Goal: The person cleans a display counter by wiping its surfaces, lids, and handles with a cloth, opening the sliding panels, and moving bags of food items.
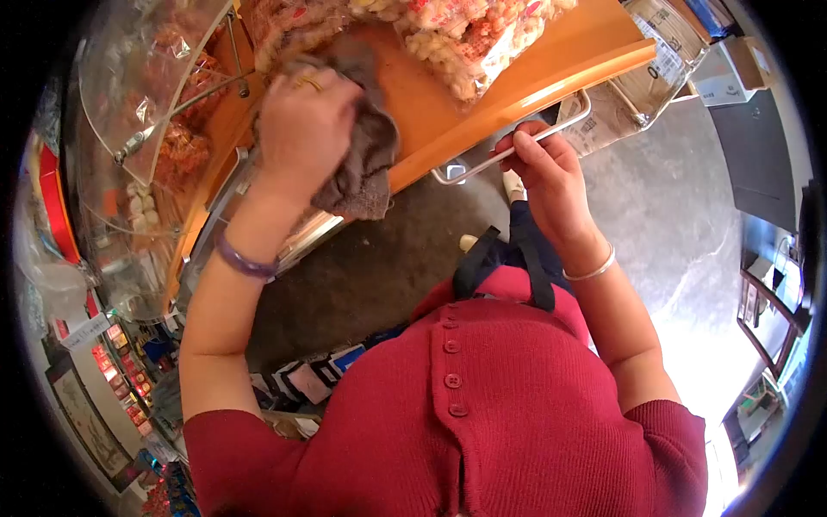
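Note:
My left hand (pixel 306 133) presses a dark grey cloth (pixel 366 164) against the orange wooden shelf (pixel 422 90), with its fingers bunched into the fabric. A gold ring and a purple bangle are on that arm. Part of the cloth hangs over the shelf's front edge. To the right, my right hand (pixel 556 181) is closed around a white metal bar handle (pixel 564 122) that sticks out at the shelf's edge. The tips of some of its fingers are hidden behind the bar.
Clear bags of puffed snacks (pixel 469 43) lie on the shelf just beyond the cloth. A curved clear plastic cover (pixel 138 95) with metal hinges stands at the left. Right of the shelf are a wire basket (pixel 659 69) and a cardboard box (pixel 732 73). Concrete floor (pixel 655 189) lies below.

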A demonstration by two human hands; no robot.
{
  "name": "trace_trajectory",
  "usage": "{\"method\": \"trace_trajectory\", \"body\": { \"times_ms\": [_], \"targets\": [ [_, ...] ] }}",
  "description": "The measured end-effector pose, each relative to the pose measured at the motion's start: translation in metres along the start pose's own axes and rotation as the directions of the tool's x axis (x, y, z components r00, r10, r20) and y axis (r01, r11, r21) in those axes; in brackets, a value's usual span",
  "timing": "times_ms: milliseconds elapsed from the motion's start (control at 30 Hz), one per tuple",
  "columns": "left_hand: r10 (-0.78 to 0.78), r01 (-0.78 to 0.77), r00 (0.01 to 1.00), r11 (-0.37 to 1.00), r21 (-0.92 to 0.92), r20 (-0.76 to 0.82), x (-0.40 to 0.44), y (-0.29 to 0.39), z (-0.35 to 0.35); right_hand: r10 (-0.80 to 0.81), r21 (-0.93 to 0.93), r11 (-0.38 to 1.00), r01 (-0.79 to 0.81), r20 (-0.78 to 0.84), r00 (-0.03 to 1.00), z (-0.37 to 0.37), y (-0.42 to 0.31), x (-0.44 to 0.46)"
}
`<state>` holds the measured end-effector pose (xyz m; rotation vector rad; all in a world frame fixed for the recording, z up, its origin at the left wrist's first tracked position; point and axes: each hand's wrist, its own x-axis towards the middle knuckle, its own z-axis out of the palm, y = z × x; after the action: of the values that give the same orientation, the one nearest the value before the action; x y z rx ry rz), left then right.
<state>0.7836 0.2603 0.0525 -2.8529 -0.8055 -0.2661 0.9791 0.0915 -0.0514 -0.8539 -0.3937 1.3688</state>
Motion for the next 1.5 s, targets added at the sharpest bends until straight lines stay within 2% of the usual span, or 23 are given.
{"method": "trace_trajectory", "body": {
  "times_ms": [33,100,133,167,233,300,367,400,467,600,667,767,900,967,1000,1067,1100,1167,1233,1300,1333,1433,1500],
  "targets": [
    [0.001,-0.001,1.000,1.000,0.002,0.004,0.004,-0.002,0.005,0.001,0.004,1.000,-0.001,0.000,1.000,0.001,0.002,-0.001],
    [-0.084,0.094,0.981,0.994,0.051,-0.173,0.018,0.001,0.018,-0.020,0.041,0.999,0.020,-0.014,1.000,0.002,0.004,0.001],
    [-0.036,0.040,0.977,0.999,0.016,-0.211,0.023,0.009,0.023,-0.017,0.038,0.999,0.017,-0.017,1.000,0.002,0.003,0.000],
    [-0.037,0.040,0.977,0.999,0.010,-0.212,0.021,0.012,0.020,-0.017,0.014,1.000,0.017,-0.013,1.000,0.002,0.001,-0.001],
    [0.101,-0.109,0.990,0.990,-0.087,-0.096,0.011,0.021,0.006,-0.018,-0.008,1.000,0.018,-0.016,1.000,0.002,-0.001,-0.002],
    [0.125,-0.129,0.991,0.983,-0.133,-0.043,-0.006,0.012,0.004,-0.018,-0.050,0.999,0.017,-0.023,1.000,0.002,0.000,-0.001],
    [0.046,-0.060,0.997,0.956,-0.287,-0.056,-0.013,0.008,0.001,-0.023,-0.007,1.000,0.023,-0.032,0.999,0.002,0.003,0.000],
    [0.049,-0.063,0.997,0.957,-0.284,-0.057,-0.011,0.010,-0.001,-0.033,0.031,0.999,0.035,-0.045,0.998,0.002,0.003,0.001],
    [-0.182,0.143,0.979,0.932,-0.333,-0.089,-0.003,0.020,-0.002,-0.044,0.024,0.999,0.045,-0.039,0.998,0.001,0.003,0.001],
    [-0.242,0.218,0.968,0.937,-0.274,-0.058,0.008,0.019,0.011,-0.046,0.002,0.999,0.046,-0.068,0.997,0.004,0.001,0.000],
    [-0.112,0.104,0.987,0.992,-0.075,-0.112,0.012,0.016,0.013,-0.044,-0.011,0.999,0.043,-0.053,0.998,0.002,0.003,-0.001],
    [-0.139,0.125,0.977,0.988,-0.093,-0.162,0.017,0.026,0.009,-0.041,-0.010,0.999,0.041,-0.040,0.998,0.002,0.003,-0.001],
    [-0.191,0.165,0.974,0.968,-0.189,-0.126,0.017,0.016,0.018,-0.023,-0.022,1.000,0.022,-0.055,0.998,0.004,0.001,-0.001],
    [-0.065,0.053,0.995,0.986,-0.157,-0.076,0.007,0.018,0.012,-0.028,-0.026,0.999,0.027,-0.045,0.999,0.001,0.003,-0.001],
    [-0.062,0.050,0.995,0.987,-0.154,-0.079,0.000,0.019,0.011,-0.037,-0.029,0.999,0.035,-0.037,0.999,0.000,0.003,0.000],
    [0.085,-0.107,0.986,0.983,-0.148,-0.145,-0.012,0.019,0.009,-0.051,-0.017,0.999,0.050,-0.038,0.998,0.001,0.003,0.001],
    [0.088,-0.109,0.986,0.983,-0.149,-0.143,-0.010,0.013,0.010,-0.055,-0.009,0.998,0.055,-0.039,0.998,0.002,0.004,0.000],
    [0.083,-0.061,0.977,0.991,0.117,-0.195,0.007,-0.001,0.018,-0.045,-0.011,0.999,0.045,-0.041,0.998,0.004,0.003,-0.001],
    [0.017,-0.008,0.978,0.999,0.047,-0.209,0.014,0.000,0.022,-0.041,-0.020,0.999,0.040,-0.045,0.998,0.002,0.001,-0.001],
    [0.024,-0.037,0.991,0.995,-0.093,-0.134,0.007,0.005,0.018,-0.029,-0.031,0.999,0.028,-0.039,0.999,0.000,0.002,-0.001],
    [0.109,-0.130,0.983,0.981,-0.142,-0.150,0.001,0.009,0.011,-0.030,-0.029,0.999,0.029,-0.036,0.999,0.001,0.002,0.000],
    [0.127,-0.148,0.980,0.980,-0.134,-0.154,0.000,0.009,0.009,-0.036,-0.041,0.999,0.034,-0.047,0.998,0.004,0.003,-0.001],
    [0.082,-0.092,0.985,0.994,-0.056,-0.151,0.013,0.003,0.017,-0.027,-0.037,0.999,0.025,-0.055,0.998,0.005,0.000,0.000]
  ]
}}
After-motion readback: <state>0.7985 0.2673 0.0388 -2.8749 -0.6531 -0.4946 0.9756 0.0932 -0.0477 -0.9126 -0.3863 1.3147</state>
